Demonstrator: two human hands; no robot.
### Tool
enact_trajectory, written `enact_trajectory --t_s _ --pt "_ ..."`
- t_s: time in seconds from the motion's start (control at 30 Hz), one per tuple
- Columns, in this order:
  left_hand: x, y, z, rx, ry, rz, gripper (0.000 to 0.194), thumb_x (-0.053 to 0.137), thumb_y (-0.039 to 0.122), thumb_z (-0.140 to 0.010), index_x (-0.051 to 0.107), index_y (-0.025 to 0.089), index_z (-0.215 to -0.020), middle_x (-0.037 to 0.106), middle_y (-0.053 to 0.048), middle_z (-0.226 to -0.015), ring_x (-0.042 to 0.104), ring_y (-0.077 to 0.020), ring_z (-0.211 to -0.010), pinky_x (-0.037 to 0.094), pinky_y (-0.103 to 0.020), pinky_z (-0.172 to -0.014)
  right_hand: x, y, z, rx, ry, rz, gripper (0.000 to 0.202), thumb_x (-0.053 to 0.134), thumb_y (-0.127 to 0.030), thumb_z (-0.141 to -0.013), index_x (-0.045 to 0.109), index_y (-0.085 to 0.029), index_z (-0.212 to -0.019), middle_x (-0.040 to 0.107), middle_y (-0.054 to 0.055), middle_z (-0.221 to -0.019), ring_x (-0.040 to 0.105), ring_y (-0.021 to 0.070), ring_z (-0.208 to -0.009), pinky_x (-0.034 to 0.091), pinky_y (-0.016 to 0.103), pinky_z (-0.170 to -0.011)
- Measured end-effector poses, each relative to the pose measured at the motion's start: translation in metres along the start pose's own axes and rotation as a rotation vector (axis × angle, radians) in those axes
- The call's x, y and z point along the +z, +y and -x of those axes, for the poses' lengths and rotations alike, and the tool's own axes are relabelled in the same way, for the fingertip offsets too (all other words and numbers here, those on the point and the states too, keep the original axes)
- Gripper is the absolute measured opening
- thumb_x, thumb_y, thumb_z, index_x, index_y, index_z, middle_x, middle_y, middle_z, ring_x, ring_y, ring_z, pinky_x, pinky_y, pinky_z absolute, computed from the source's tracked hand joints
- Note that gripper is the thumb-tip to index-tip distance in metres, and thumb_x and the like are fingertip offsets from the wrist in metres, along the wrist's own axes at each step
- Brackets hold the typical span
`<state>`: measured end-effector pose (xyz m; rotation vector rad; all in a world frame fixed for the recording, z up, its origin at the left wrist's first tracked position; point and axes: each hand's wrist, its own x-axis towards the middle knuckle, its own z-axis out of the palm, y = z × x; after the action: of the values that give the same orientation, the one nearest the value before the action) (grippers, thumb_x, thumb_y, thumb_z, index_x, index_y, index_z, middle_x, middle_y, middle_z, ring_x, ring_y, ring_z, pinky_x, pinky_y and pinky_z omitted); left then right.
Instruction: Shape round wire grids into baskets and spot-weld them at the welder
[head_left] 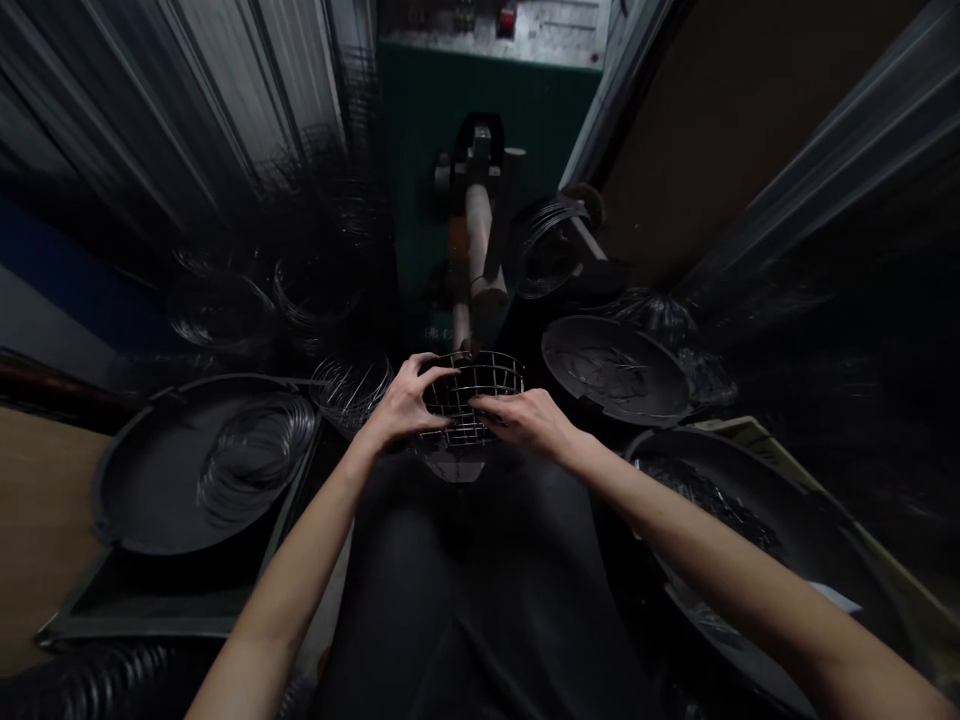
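Note:
Between my hands, at the front of the green machine (420, 130), is a round wire basket (487, 372) with a grid of thin metal bars. My left hand (409, 400) grips its left side, thumb and fingers curved around the wires. On the right side, my right hand (525, 418) pinches at the wires with its fingertips reaching inside the ring. The far rim lies just under the machine's pale cylindrical arm (482, 240); whether they touch I cannot tell.
To the left, a round dark tray (142, 480) holds wire rings (259, 450). Another tray (615, 395) with wire pieces stands right of the machine, and a larger tray (810, 510) of dark rods lies nearer. Wire coils (551, 235) hang beside the machine.

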<state>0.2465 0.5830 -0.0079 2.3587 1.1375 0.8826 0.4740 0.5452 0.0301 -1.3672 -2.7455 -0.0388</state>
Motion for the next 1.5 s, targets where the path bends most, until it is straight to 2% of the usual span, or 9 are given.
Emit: enact_trajectory --t_s 0.3,0.57,0.7,0.8,0.9,1.23,1.4,1.5 --pt "-0.005 -0.004 -0.011 -0.021 0.009 -0.007 0.07 0.08 0.028 -0.057 0.057 0.026 -0.124 0.041 -0.009 -0.13 0.046 -0.0287 -0.123 0.042 -0.044 -0.106 -0.01 0.006 -0.011 -0.01 0.002 0.029 0.029 0.055 -0.024 -0.092 0.063 -0.027 -0.12 0.067 -0.001 -0.114 0.068 0.0184 -0.087 0.044 0.024 -0.057" --pt "-0.01 -0.01 -0.021 -0.03 -0.057 0.059 0.068 0.082 0.035 -0.058 0.06 0.024 -0.121 0.048 -0.008 -0.122 0.05 -0.026 -0.119 0.043 -0.041 -0.105 -0.013 0.01 -0.019 0.048 -0.014 0.047 0.026 0.055 -0.032 -0.094 0.066 -0.029 -0.117 0.072 0.001 -0.097 0.068 0.0199 -0.078 0.044 0.026 -0.058" --pt "-0.012 -0.008 -0.023 -0.047 -0.034 0.089 0.069 0.083 0.035 -0.054 0.061 0.025 -0.119 0.051 -0.007 -0.119 0.052 -0.0259 -0.117 0.043 -0.042 -0.104 -0.003 0.01 -0.011 0.065 0.105 -0.054 0.03 0.056 -0.028 -0.094 0.062 -0.028 -0.123 0.07 0.001 -0.105 0.067 0.0176 -0.084 0.045 0.023 -0.062" --pt "-0.013 -0.009 -0.028 -0.077 -0.026 0.102 0.069 0.083 0.033 -0.053 0.062 0.024 -0.118 0.051 -0.007 -0.119 0.054 -0.0261 -0.115 0.044 -0.042 -0.103 0.006 0.009 -0.007 0.159 0.26 -0.082 0.019 0.059 -0.026 -0.092 0.067 -0.024 -0.11 0.068 0.002 -0.107 0.065 0.0153 -0.084 0.042 0.021 -0.06" --pt "-0.013 -0.014 -0.035 -0.106 -0.005 0.099 0.069 0.084 0.032 -0.052 0.063 0.023 -0.117 0.052 -0.007 -0.118 0.054 -0.0259 -0.114 0.045 -0.042 -0.103 0.011 0.012 -0.012 0.242 0.331 -0.064 0.012 0.06 -0.027 -0.091 0.068 -0.021 -0.098 0.065 0.003 -0.1 0.061 0.0135 -0.074 0.037 0.022 -0.054" --pt "-0.01 -0.023 -0.048 -0.073 0.044 0.094 0.069 0.085 0.034 -0.052 0.062 0.022 -0.116 0.054 -0.006 -0.114 0.056 -0.0232 -0.109 0.045 -0.042 -0.101 0.02 0.028 -0.025 0.243 0.402 -0.141 0.012 0.059 -0.03 -0.091 0.067 -0.022 -0.092 0.058 0.003 -0.091 0.055 0.0138 -0.071 0.031 0.024 -0.053" --pt "-0.015 -0.032 -0.066 -0.149 0.017 0.092 0.069 0.085 0.032 -0.049 0.064 0.022 -0.114 0.053 -0.005 -0.114 0.056 -0.0238 -0.11 0.044 -0.041 -0.102 0.013 0.038 -0.043 0.293 0.38 -0.146 0.01 0.06 -0.028 -0.09 0.067 -0.021 -0.091 0.058 0.003 -0.091 0.054 0.0146 -0.072 0.03 0.024 -0.052" --pt "-0.018 -0.036 -0.074 -0.117 -0.004 0.107 0.068 0.085 0.034 -0.05 0.065 0.021 -0.113 0.054 -0.006 -0.112 0.056 -0.0231 -0.11 0.043 -0.04 -0.104 0.01 0.039 -0.049 0.316 0.36 -0.163 0.01 0.063 -0.03 -0.088 0.067 -0.022 -0.089 0.058 0.003 -0.089 0.054 0.0148 -0.071 0.03 0.024 -0.053"
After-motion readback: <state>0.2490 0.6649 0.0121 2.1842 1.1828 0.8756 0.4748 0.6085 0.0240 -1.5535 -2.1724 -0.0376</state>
